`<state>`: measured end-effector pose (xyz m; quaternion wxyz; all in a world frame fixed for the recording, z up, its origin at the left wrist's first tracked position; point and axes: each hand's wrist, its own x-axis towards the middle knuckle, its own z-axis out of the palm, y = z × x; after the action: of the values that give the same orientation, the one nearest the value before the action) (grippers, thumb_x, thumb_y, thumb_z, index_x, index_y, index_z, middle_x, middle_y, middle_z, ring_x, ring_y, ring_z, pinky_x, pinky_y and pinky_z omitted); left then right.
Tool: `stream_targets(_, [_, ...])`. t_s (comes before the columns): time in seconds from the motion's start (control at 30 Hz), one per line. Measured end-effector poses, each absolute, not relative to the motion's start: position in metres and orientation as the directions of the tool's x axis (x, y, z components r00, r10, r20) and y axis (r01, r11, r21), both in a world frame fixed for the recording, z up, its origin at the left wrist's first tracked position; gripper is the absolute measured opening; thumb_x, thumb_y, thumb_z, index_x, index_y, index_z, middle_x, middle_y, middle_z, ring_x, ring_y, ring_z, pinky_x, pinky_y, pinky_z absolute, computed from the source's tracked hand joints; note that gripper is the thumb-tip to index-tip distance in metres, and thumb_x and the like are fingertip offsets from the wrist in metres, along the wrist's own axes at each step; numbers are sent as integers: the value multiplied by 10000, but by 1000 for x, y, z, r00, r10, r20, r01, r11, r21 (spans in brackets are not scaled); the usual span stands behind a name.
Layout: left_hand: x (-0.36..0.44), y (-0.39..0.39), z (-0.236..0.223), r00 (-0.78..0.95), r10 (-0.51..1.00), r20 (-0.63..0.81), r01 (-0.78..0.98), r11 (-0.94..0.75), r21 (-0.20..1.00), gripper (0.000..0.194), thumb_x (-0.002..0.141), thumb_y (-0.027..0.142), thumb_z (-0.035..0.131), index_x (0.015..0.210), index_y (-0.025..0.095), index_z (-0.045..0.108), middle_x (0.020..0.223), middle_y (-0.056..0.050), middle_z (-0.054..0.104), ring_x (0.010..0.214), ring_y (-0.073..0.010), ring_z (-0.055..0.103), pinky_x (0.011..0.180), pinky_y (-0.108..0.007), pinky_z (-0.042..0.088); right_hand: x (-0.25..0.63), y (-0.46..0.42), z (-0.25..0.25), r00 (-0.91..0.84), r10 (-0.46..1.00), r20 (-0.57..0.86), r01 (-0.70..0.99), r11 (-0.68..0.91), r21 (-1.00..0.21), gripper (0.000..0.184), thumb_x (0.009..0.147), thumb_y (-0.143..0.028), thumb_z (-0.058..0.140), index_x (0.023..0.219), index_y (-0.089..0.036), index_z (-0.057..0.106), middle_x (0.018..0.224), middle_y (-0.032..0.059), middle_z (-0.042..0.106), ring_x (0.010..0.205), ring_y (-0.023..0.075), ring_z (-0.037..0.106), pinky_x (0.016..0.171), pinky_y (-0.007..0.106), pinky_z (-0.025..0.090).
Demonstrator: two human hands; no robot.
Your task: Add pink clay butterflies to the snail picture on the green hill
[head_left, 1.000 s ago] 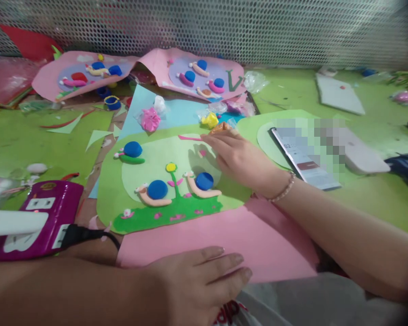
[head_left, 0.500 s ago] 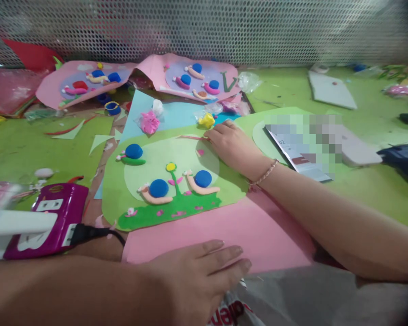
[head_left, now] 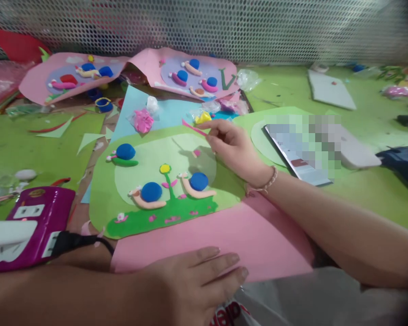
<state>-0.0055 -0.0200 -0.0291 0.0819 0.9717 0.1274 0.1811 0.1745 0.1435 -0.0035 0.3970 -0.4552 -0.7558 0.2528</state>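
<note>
Snail-decorated green card (head_left: 149,154) lies beneath and left of the right hand (head_left: 234,145); nearer me, I see the left hand (head_left: 197,276) resting open over the pink sheet (head_left: 275,240). Pinched in the right hand, the slim pink tool (head_left: 194,128) has just lifted higher above the card, so I judge work there has paused.

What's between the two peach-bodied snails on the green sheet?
In the head view, a yellow flower with a green stem and pink leaves lies between them.
</note>
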Motion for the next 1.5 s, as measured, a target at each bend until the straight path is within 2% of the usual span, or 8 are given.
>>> stream_targets(0.1, [-5, -19, -30, 895, 276, 349, 207, -953, 223, 320, 965, 222, 389, 1117, 193, 669, 1358, 53, 539, 1299, -166, 414, 1148, -295, 248, 176, 147, -9, -234, 909, 344, 345, 408, -845, 249, 853, -124, 386, 973, -136, 604, 611, -24, 470, 516, 76, 434, 511, 221, 398])
stream_targets(0.2, [-4, -17, -29, 894, 279, 351, 207, -951, 230, 305, 963, 218, 405, 1106, 192, 673, 1342, 59, 553, 1284, -156, 427, 1147, -290, 253, 177, 149, -13, -206, 904, 374, 261, 420, -869, 191, 900, -197, 402, 941, -140, 580, 703, 1, 532, 569, 73, 493, 573, 234, 468])
stream_targets(0.43, [-4, -11, -22, 916, 255, 311, 190, -956, 226, 313, 965, 220, 415, 1197, 165, 618, 1345, 61, 551, 1275, -151, 435, 1129, -279, 295, 180, 147, -10, -75, 886, 458, 338, 454, -824, 348, 939, -443, 406, 818, -179, 598, 723, 12, 557, 681, 93, 573, 657, 252, 534])
stream_targets(0.53, [-5, -12, -21, 919, 251, 303, 182, -954, 237, 333, 976, 213, 371, 1180, 163, 630, 1349, 41, 548, 1277, -159, 438, 1133, -294, 293, 180, 150, -13, -104, 880, 463, 263, 474, -840, 385, 937, -492, 375, 796, -196, 575, 733, 9, 574, 661, 87, 595, 630, 241, 542])
stream_targets(0.63, [-5, -14, -24, 905, 265, 334, 177, -946, 270, 347, 976, 206, 351, 1093, 172, 676, 1341, 26, 556, 1273, -172, 448, 1135, -311, 290, 180, 153, -16, -137, 878, 458, 198, 478, -856, 381, 938, -494, 365, 771, -203, 545, 689, -2, 578, 620, 80, 599, 594, 228, 537])
stream_targets(0.83, [-7, -9, -19, 925, 227, 305, 154, -957, 244, 319, 965, 220, 384, 1119, 168, 658, 1353, 20, 544, 1274, -174, 453, 1121, -305, 309, 180, 152, -17, -197, 858, 474, 260, 512, -819, 355, 929, -488, 398, 759, -208, 536, 640, -16, 576, 548, 74, 576, 541, 233, 510])
stream_targets(1.07, [-7, -6, -17, 938, 199, 284, 146, -970, 195, 331, 960, 220, 396, 1211, 165, 606, 1371, 36, 528, 1278, -159, 453, 1107, -285, 336, 180, 148, -15, -285, 809, 514, 304, 585, -752, 344, 959, -432, 366, 781, -196, 543, 654, -5, 598, 574, 78, 603, 573, 244, 509])
stream_targets(1.5, [-9, -1, -11, 959, 141, 247, 100, -980, 171, 335, 962, 253, 389, 1181, 178, 632, 1381, 17, 518, 1289, -172, 450, 1094, -295, 365, 178, 142, -11, -366, 755, 543, 391, 655, -647, 339, 986, -362, 324, 780, -174, 517, 678, 2, 606, 627, 78, 604, 655, 249, 486])
